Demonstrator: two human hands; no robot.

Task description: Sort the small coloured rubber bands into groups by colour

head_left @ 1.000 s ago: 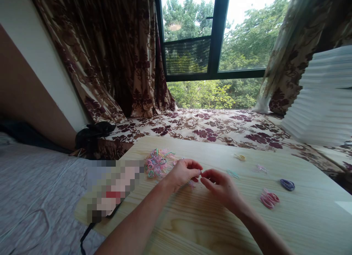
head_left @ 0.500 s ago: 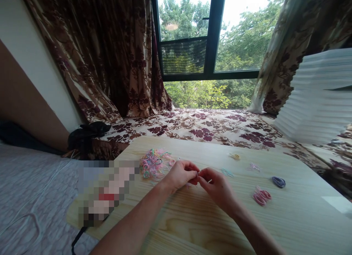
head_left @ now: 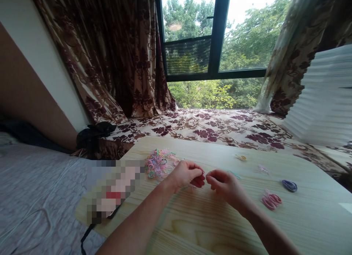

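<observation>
Over the middle of a light wooden table, my left hand has its thumb and fingers pinched together; what is between them is too small to make out. Just to its right, my right hand also pinches, a small gap away, its fingertips hiding anything they hold. Left of my left hand lies a mixed pile of small coloured hair ties. Beyond my right hand are teal bands, partly covered by it. Further right sit a yellow band, pale pink bands, purple hair ties and pink-red hair ties.
A blurred-out, pixelated object with a black strap lies on the table's left side. White cables run over the bed at left. Behind the table is a floral-covered ledge below a window. White pleated material hangs at right.
My two hands have come apart slightly; before, their fingertips met. The whole view has shifted a little, so the table things appear further right.
</observation>
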